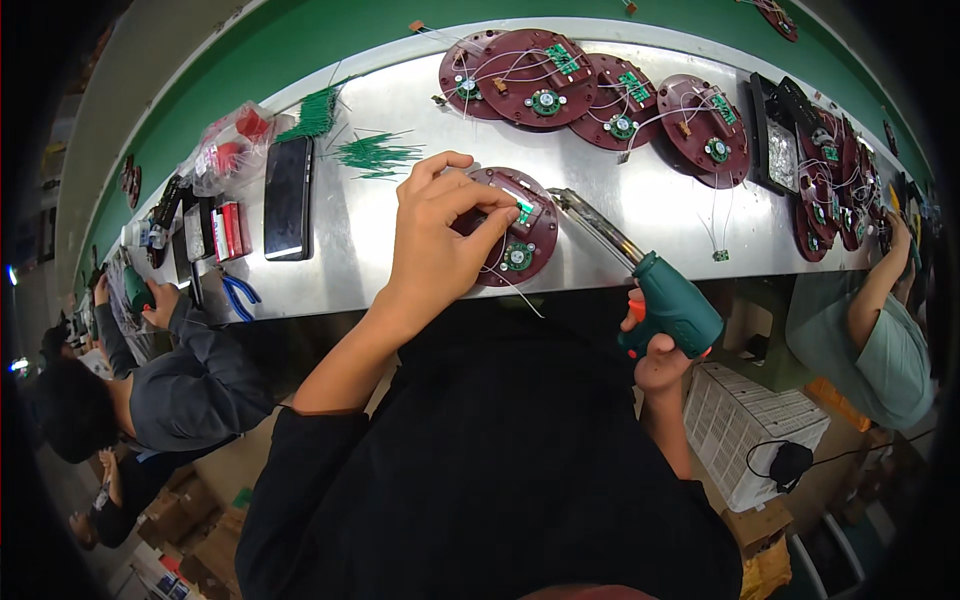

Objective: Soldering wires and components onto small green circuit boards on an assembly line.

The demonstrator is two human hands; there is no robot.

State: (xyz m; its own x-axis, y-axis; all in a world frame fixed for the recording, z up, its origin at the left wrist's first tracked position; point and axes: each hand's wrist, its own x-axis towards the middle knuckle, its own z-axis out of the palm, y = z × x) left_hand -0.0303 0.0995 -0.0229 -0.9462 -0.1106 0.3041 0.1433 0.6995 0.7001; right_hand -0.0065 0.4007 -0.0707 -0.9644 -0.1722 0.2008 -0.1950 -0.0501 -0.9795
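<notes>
A round maroon disc (541, 255) lies near the table's front edge, fitted with a small green circuit board (524, 214), a round green-rimmed part (517, 258) and thin white wires. Over it is my left hand (445, 225), thumb and forefinger pinched together at the circuit board. Whatever is between those fingertips is too small to make out. My right hand (655, 350) grips the handle of a dark green soldering gun (680, 305) with an orange trigger. Its metal barrel slants up to the left, and the tip is beside the disc's upper right edge.
Several similar wired discs (535, 85) sit along the back and right. To the left are green wires (375, 153), a black phone (288, 200), blue-handled pliers (240, 295) and a plastic bag (232, 150). Co-workers (190, 385) sit on both sides.
</notes>
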